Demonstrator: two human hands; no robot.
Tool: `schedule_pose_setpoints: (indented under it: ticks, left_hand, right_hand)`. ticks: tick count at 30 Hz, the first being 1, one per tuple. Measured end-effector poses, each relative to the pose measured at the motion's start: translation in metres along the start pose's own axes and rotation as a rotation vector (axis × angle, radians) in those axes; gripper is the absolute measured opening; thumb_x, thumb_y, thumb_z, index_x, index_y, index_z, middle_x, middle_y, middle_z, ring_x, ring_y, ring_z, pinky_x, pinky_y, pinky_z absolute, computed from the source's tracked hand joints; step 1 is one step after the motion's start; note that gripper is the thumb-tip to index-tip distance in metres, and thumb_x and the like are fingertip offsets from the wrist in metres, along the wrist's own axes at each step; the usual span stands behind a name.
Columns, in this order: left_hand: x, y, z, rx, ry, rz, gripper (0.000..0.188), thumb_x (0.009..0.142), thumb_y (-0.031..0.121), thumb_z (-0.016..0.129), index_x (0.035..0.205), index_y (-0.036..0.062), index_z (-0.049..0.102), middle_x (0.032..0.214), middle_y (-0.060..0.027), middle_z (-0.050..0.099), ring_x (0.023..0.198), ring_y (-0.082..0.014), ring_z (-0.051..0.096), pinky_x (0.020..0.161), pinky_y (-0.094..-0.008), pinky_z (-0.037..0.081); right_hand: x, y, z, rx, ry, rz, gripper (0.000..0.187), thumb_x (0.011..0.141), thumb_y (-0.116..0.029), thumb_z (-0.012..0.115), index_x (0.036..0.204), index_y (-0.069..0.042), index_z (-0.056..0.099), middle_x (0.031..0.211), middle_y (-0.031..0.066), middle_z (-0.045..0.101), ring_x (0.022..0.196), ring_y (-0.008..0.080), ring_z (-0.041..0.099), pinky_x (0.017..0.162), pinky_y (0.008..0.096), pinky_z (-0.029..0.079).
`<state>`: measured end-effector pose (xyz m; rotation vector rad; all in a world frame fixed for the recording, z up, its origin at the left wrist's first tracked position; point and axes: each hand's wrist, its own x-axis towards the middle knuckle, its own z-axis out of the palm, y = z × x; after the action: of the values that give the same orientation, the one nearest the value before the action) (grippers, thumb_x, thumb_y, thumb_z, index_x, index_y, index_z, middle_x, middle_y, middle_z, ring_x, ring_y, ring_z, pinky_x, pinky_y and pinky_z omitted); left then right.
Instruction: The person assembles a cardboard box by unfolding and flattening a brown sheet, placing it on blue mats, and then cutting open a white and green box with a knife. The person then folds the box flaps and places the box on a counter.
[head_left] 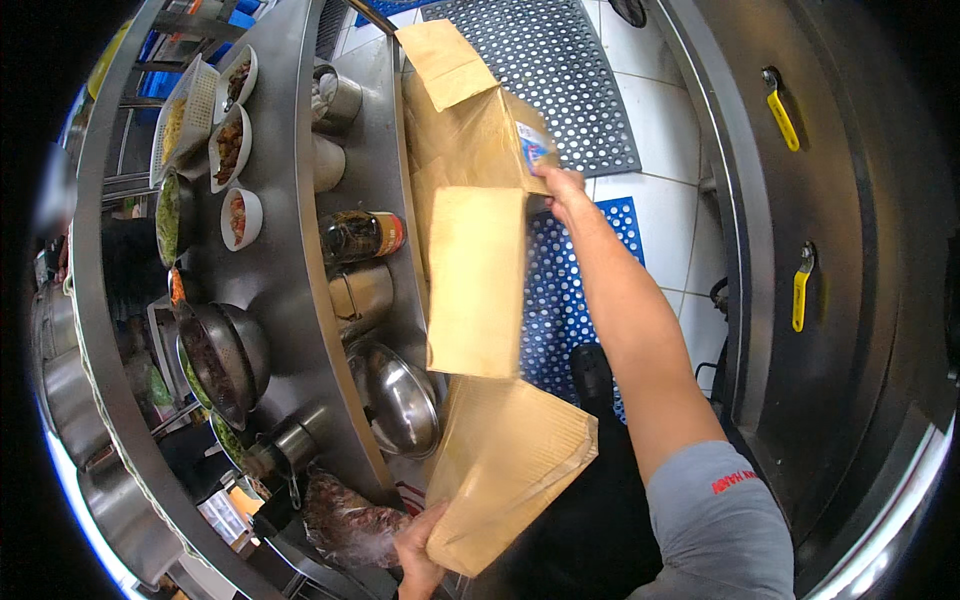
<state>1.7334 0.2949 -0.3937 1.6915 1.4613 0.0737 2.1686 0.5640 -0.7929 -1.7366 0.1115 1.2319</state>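
A brown cardboard box [478,285] with its flaps spread lies between my two arms, in front of the steel shelving. My right hand [562,192] is closed on the box's far right edge, beside a small blue and red label. Low in the view, my left hand [420,548] grips the edge of the box's near flap [510,455]; its fingers are partly hidden behind the cardboard. A plastic-wrapped bundle of dark red, meat-like stuff [350,520] sits right beside my left hand. The inside of the box is mostly out of sight.
On the steel counter [285,200] at left stand white bowls of food [230,150] and dark pans [225,360]. The shelf below holds a dark jar [362,236] and a steel bowl [395,400]. Perforated mats [545,80] cover floor tiles. Yellow-handled valves [803,290] stick out at right.
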Motion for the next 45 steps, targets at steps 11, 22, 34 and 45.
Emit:
schedule_pose_setpoints:
  ticks: [11,22,34,45]
  left_hand:
    - [0.035,-0.049,0.122,0.235,-0.242,0.094,0.043,0.081,0.004,0.069,0.124,0.0039,0.067,0.126,-0.0198,0.067,0.12,-0.0338,0.064,0.104,-0.0401,0.049]
    - [0.063,0.013,0.154,0.015,-0.11,0.205,0.046,0.078,-0.002,0.069,0.124,0.0041,0.066,0.121,-0.0215,0.068,0.115,-0.0366,0.065,0.1,-0.0404,0.05]
    - [0.073,0.105,0.009,-0.756,0.439,0.287,0.033,0.095,0.013,0.063,0.123,-0.0049,0.062,0.117,-0.0131,0.068,0.104,-0.02,0.065,0.092,-0.0338,0.052]
    - [0.066,0.016,-0.025,-1.504,0.276,-0.011,0.039,0.102,0.013,0.055,0.14,0.0058,0.051,0.138,-0.0106,0.056,0.126,-0.0278,0.055,0.106,-0.0475,0.049]
  right_hand:
    - [-0.002,-0.008,-0.153,-0.363,0.682,-0.461,0.036,0.092,-0.021,0.052,0.112,0.007,0.063,0.1,0.0303,0.069,0.091,0.048,0.067,0.083,0.053,0.051]
    - [-0.063,0.086,-0.197,-0.877,0.167,-0.265,0.044,0.095,-0.038,0.06,0.12,-0.003,0.068,0.103,0.0233,0.072,0.093,0.0318,0.07,0.088,0.0403,0.054]
    - [-0.306,0.129,-0.178,-0.075,-0.466,0.331,0.095,0.091,-0.072,0.051,0.158,-0.01,0.024,0.155,0.0257,0.036,0.143,0.0387,0.035,0.112,0.0603,0.029]
    - [-0.43,0.176,-0.119,0.746,-0.337,0.265,0.058,0.095,-0.06,0.056,0.13,-0.014,0.062,0.122,0.0048,0.067,0.109,0.0251,0.062,0.091,0.0429,0.051]
